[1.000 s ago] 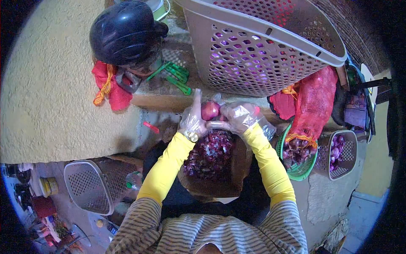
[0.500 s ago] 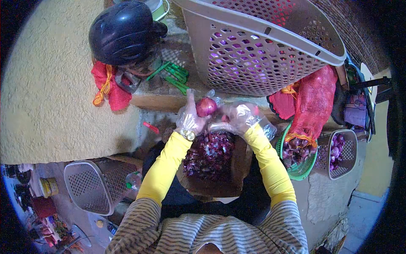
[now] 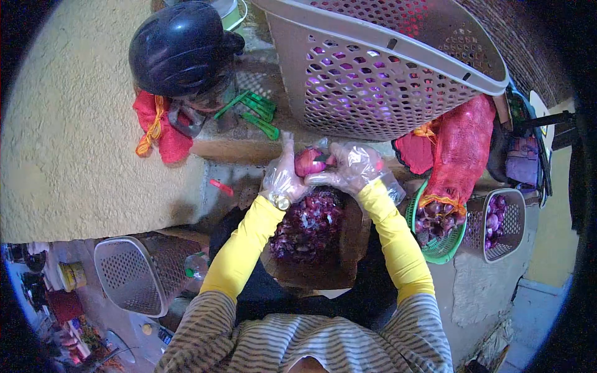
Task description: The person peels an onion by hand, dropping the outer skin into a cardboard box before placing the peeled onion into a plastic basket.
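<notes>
A red onion (image 3: 309, 161) rests in my left hand (image 3: 283, 177), which wears a clear plastic glove and curls around it. My right hand (image 3: 357, 166), also gloved, is closed against the onion's right side. Within it shows a bit of red and a dark tip at the onion, like a small red-handled tool; most of it is hidden by the fingers. Below both hands, a brown box-like container (image 3: 351, 248) between my legs holds a heap of dark purple onion skins (image 3: 308, 227).
A large grey perforated basket (image 3: 385, 40) of onions stands ahead. On the right are a red mesh sack (image 3: 463, 149), a green basket (image 3: 457, 245) and a smaller onion basket (image 3: 513, 248). A black helmet (image 3: 177, 50) and green-handled tools (image 3: 258, 115) lie left, above another basket (image 3: 127, 273).
My right hand has moved left and its fingers now meet the onion. The onion has turned and shifted slightly right in my left hand.
</notes>
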A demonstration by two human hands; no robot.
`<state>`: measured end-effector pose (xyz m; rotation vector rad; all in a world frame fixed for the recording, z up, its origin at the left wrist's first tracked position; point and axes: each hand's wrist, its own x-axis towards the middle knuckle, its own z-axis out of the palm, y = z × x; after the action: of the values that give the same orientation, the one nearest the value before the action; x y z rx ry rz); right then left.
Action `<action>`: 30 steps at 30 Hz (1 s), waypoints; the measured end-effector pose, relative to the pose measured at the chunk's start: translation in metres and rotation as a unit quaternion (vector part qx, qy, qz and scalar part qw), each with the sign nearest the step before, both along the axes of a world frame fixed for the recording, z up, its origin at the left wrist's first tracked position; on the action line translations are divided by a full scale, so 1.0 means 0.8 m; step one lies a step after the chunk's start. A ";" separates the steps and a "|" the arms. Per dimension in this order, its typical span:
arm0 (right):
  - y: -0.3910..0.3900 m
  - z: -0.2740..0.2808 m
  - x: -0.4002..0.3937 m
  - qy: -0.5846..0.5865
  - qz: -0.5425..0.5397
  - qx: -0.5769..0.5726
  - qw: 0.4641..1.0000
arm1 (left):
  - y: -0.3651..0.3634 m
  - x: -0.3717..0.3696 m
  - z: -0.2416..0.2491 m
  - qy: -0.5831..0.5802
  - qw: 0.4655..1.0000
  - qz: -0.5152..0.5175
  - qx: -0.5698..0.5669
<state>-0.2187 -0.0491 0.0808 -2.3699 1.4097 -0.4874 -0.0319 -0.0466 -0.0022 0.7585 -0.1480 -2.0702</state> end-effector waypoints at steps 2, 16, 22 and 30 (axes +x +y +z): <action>0.001 0.006 0.001 -0.010 0.005 0.009 1.000 | -0.005 0.009 -0.060 -0.168 0.977 -0.010 -0.129; 0.000 -0.010 0.006 0.088 0.028 -0.027 0.995 | -0.002 0.004 -0.028 -0.035 0.999 0.010 -0.032; 0.004 -0.008 -0.001 0.021 0.092 -0.078 0.993 | -0.012 0.036 -0.116 -0.516 0.805 -0.090 -0.278; -0.001 -0.012 -0.007 0.062 0.164 -0.042 0.984 | 0.009 0.025 -0.005 -0.728 0.578 -0.054 -0.366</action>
<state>-0.2246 -0.0501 0.0714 -2.6721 1.0306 -0.3192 -0.0119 -0.0397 -0.0063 1.6551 -1.8329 -0.7032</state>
